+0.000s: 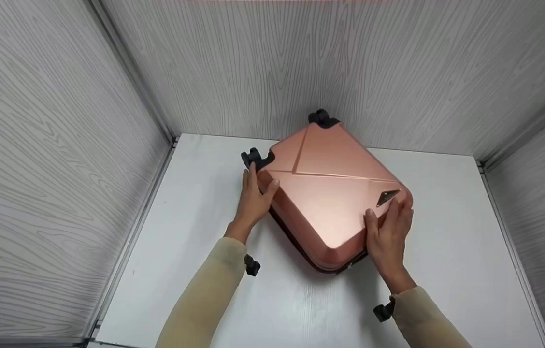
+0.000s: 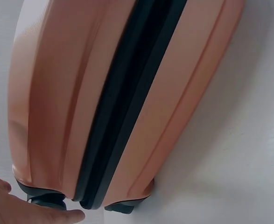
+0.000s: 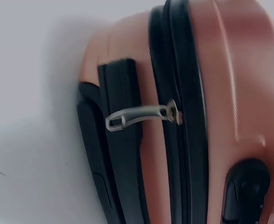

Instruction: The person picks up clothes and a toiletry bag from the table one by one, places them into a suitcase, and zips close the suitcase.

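Rose-pink and hard-shelled, the suitcase sits aslant on the desk, its far wheel near the back wall, room open toward both side walls, left hand and right hand spread against its left edge and near right corner.

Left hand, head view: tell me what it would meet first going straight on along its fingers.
Most likely the black wheel at the corner of the suitcase, right at the fingertips of the left hand. Depth is unclear, so they may already touch.
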`<state>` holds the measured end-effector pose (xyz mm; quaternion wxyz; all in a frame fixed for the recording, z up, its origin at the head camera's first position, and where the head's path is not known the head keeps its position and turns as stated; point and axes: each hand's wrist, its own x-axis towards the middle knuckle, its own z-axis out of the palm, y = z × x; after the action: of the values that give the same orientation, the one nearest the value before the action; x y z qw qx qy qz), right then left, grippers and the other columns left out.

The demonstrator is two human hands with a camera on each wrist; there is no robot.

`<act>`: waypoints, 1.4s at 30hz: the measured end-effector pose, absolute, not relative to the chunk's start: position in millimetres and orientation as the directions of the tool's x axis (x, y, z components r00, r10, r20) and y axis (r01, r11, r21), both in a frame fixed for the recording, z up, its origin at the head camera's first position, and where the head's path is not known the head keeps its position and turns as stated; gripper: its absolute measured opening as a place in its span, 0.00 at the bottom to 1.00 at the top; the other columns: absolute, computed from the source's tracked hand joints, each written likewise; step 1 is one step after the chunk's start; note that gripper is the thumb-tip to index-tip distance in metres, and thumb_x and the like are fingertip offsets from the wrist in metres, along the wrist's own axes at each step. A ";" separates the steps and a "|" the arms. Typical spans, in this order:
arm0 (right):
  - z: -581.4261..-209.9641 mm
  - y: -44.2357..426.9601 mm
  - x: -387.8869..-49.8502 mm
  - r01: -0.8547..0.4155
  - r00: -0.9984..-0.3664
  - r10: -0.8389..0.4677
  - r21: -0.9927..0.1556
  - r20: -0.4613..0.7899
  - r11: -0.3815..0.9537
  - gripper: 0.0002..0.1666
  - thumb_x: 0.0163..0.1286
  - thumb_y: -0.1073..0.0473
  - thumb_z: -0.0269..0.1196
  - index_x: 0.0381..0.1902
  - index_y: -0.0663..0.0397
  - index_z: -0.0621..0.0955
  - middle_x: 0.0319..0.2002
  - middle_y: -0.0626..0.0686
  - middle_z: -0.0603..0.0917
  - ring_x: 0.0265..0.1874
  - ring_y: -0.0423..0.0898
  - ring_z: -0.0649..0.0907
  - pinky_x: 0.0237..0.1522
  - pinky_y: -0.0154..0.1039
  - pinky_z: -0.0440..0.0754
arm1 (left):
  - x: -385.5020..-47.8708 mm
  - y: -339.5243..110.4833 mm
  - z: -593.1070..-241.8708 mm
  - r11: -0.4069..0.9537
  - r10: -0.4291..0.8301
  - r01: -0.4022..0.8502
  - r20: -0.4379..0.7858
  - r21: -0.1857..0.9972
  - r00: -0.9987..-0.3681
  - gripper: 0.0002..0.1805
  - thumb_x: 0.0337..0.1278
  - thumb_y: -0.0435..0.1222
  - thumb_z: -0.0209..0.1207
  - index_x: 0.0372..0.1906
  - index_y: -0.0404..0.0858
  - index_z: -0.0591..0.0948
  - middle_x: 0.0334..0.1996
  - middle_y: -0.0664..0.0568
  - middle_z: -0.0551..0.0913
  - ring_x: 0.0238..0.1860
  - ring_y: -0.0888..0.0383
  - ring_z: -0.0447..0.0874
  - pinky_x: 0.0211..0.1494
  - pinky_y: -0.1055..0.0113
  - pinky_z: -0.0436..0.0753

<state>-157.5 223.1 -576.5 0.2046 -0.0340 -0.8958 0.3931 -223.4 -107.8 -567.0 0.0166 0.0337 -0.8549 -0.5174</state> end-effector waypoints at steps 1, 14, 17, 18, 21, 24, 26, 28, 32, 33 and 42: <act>-577.0 221.8 -155.2 -0.088 -0.920 0.220 -0.720 0.323 0.689 0.48 0.81 0.46 0.58 0.85 0.62 0.52 0.85 0.66 0.40 0.84 0.66 0.43 0.76 0.73 0.55 | -226.0 -107.9 -566.2 0.465 -0.069 -0.033 -0.001 0.885 -0.998 0.52 0.75 0.63 0.52 0.88 0.47 0.40 0.86 0.36 0.39 0.85 0.36 0.44 0.83 0.38 0.55; -584.5 219.3 -158.6 -0.152 -0.919 0.153 -0.684 0.364 0.714 0.50 0.81 0.45 0.58 0.86 0.59 0.48 0.85 0.67 0.36 0.83 0.71 0.38 0.76 0.76 0.51 | -234.3 -102.4 -570.2 0.449 -0.102 -0.067 -0.024 0.891 -0.994 0.58 0.69 0.65 0.58 0.88 0.49 0.38 0.86 0.38 0.36 0.85 0.35 0.44 0.82 0.38 0.57; -584.3 223.6 -163.9 -0.149 -0.927 0.139 -0.681 0.349 0.717 0.50 0.81 0.43 0.56 0.86 0.58 0.47 0.85 0.66 0.35 0.83 0.70 0.37 0.77 0.75 0.50 | -233.2 -100.1 -570.6 0.445 -0.117 -0.065 -0.014 0.893 -0.993 0.58 0.69 0.64 0.59 0.88 0.48 0.40 0.86 0.37 0.38 0.85 0.35 0.46 0.82 0.39 0.59; -583.8 225.2 -165.9 -0.146 -0.930 0.135 -0.681 0.341 0.718 0.50 0.81 0.43 0.56 0.86 0.58 0.47 0.85 0.65 0.35 0.83 0.70 0.37 0.77 0.75 0.49 | -232.8 -99.3 -570.8 0.444 -0.121 -0.064 -0.011 0.894 -0.993 0.58 0.69 0.64 0.59 0.88 0.48 0.40 0.86 0.37 0.38 0.84 0.35 0.47 0.82 0.40 0.59; -582.5 231.9 -173.6 -0.132 -0.943 0.120 -0.679 0.310 0.723 0.50 0.81 0.44 0.55 0.87 0.56 0.46 0.85 0.64 0.34 0.84 0.68 0.37 0.78 0.74 0.48 | -231.2 -95.9 -571.2 0.449 -0.135 -0.060 0.001 0.891 -0.991 0.57 0.69 0.63 0.59 0.88 0.46 0.41 0.85 0.36 0.40 0.84 0.35 0.49 0.81 0.40 0.61; -580.6 238.6 -181.0 -0.115 -0.956 0.109 -0.689 0.274 0.716 0.49 0.82 0.43 0.54 0.87 0.54 0.46 0.86 0.63 0.34 0.84 0.66 0.37 0.79 0.73 0.47 | -228.3 -91.9 -571.4 0.445 -0.153 -0.062 0.007 0.893 -0.988 0.57 0.70 0.63 0.60 0.88 0.46 0.41 0.85 0.37 0.41 0.84 0.36 0.51 0.81 0.41 0.63; -580.0 242.9 -185.3 -0.104 -0.963 0.102 -0.694 0.249 0.713 0.48 0.82 0.43 0.54 0.87 0.53 0.46 0.86 0.62 0.34 0.84 0.66 0.37 0.79 0.73 0.46 | -225.9 -89.1 -572.2 0.450 -0.163 -0.068 0.007 0.890 -0.987 0.57 0.70 0.63 0.60 0.88 0.46 0.41 0.85 0.37 0.41 0.84 0.37 0.51 0.81 0.42 0.63; -579.7 246.6 -189.9 -0.096 -0.968 0.097 -0.696 0.232 0.712 0.47 0.82 0.43 0.53 0.87 0.52 0.47 0.86 0.62 0.34 0.84 0.66 0.37 0.79 0.72 0.46 | -223.2 -87.0 -572.6 0.449 -0.171 -0.073 0.006 0.890 -0.985 0.57 0.70 0.63 0.60 0.88 0.45 0.41 0.85 0.38 0.41 0.84 0.38 0.51 0.81 0.43 0.63; -579.2 252.9 -200.4 -0.098 -0.973 0.078 -0.693 0.218 0.714 0.47 0.82 0.43 0.52 0.87 0.49 0.47 0.86 0.60 0.35 0.85 0.63 0.38 0.80 0.71 0.46 | -218.7 -83.8 -572.5 0.451 -0.189 -0.073 0.016 0.889 -0.982 0.57 0.70 0.62 0.60 0.87 0.44 0.42 0.85 0.37 0.42 0.84 0.38 0.50 0.81 0.43 0.64; -578.9 254.6 -203.2 -0.098 -0.975 0.072 -0.693 0.212 0.714 0.47 0.82 0.42 0.52 0.88 0.48 0.47 0.87 0.59 0.35 0.85 0.63 0.38 0.80 0.71 0.46 | -217.3 -82.8 -571.9 0.451 -0.196 -0.074 0.017 0.890 -0.980 0.58 0.69 0.62 0.61 0.87 0.44 0.42 0.85 0.37 0.42 0.84 0.37 0.50 0.80 0.42 0.64; -578.6 271.1 -228.6 -0.129 -0.982 0.003 -0.680 0.189 0.722 0.46 0.83 0.39 0.50 0.88 0.45 0.46 0.87 0.57 0.37 0.85 0.61 0.41 0.78 0.73 0.49 | -206.3 -75.1 -569.0 0.462 -0.234 -0.117 -0.006 0.879 -0.972 0.60 0.67 0.63 0.63 0.87 0.41 0.42 0.83 0.32 0.43 0.82 0.34 0.53 0.77 0.42 0.70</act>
<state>-228.6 271.1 -578.6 0.0885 0.0341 -0.9236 0.3715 -206.3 -75.1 -569.0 0.0577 0.1027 -0.8529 -0.5086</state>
